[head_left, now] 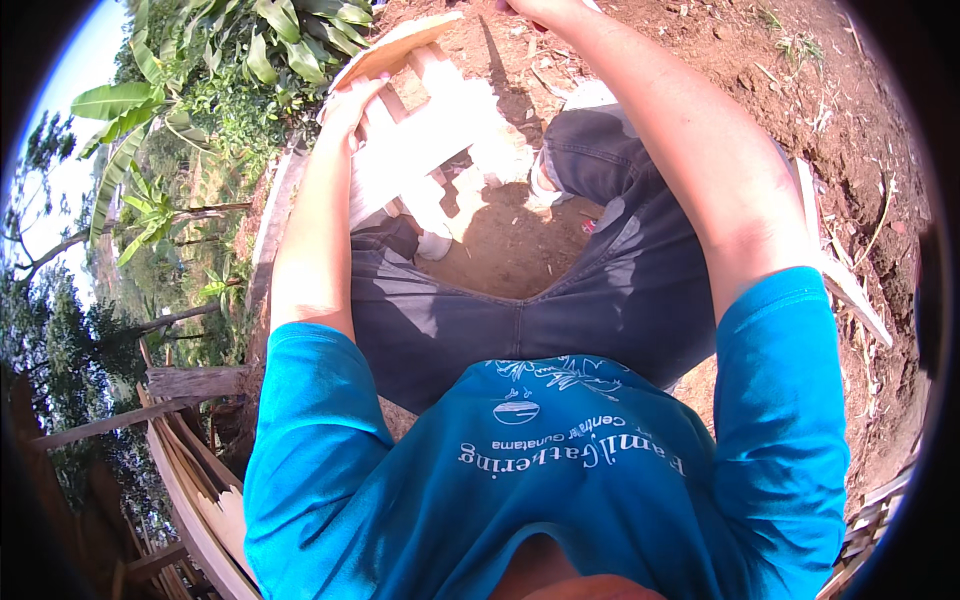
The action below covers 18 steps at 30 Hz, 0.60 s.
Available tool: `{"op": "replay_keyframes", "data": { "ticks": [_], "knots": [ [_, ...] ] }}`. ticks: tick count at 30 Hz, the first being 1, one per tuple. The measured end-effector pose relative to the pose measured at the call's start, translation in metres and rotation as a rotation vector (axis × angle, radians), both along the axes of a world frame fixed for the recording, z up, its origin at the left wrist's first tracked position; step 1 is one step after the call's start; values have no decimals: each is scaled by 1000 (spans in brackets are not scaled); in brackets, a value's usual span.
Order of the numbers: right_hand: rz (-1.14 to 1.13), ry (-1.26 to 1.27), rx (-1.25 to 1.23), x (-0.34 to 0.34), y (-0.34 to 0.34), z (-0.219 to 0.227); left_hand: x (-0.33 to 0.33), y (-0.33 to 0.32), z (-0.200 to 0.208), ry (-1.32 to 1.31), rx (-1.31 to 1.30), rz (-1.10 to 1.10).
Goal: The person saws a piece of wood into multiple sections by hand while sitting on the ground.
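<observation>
A pale wooden piece built of slats [425, 150], with a curved board [400, 45] along its far edge, stands between my legs. Sunlight washes out much of its surface. My left hand [352, 103] grips the curved board at its left end, the fingers pressed along it. My right hand [548, 10] is raised at the top edge of the view, to the right of the wooden piece. Its fingers look curled, but the frame cuts them off, and what they hold is hidden.
My legs in dark jeans [600, 270] are spread around a patch of brown soil [510, 250]. Wooden planks [195, 380] lie along the left, before green plants [240, 90]. A pale strip of wood [855, 295] sticks out on the right above loose earth.
</observation>
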State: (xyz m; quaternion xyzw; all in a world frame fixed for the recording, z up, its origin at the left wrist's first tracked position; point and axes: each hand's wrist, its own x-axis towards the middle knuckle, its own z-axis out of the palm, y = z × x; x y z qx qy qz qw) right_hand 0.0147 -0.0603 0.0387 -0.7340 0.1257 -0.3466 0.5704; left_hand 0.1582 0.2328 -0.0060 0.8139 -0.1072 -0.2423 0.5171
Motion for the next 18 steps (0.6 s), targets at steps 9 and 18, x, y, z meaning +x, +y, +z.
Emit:
{"op": "replay_keyframes", "data": {
  "ticks": [9, 18],
  "knots": [
    [-161, 301, -237, -53, 42, -1, 78, 90, -58, 34, 39, 190],
    [87, 374, 199, -25, 76, -3, 95, 96, -76, -58, 0, 105]
  ]
}}
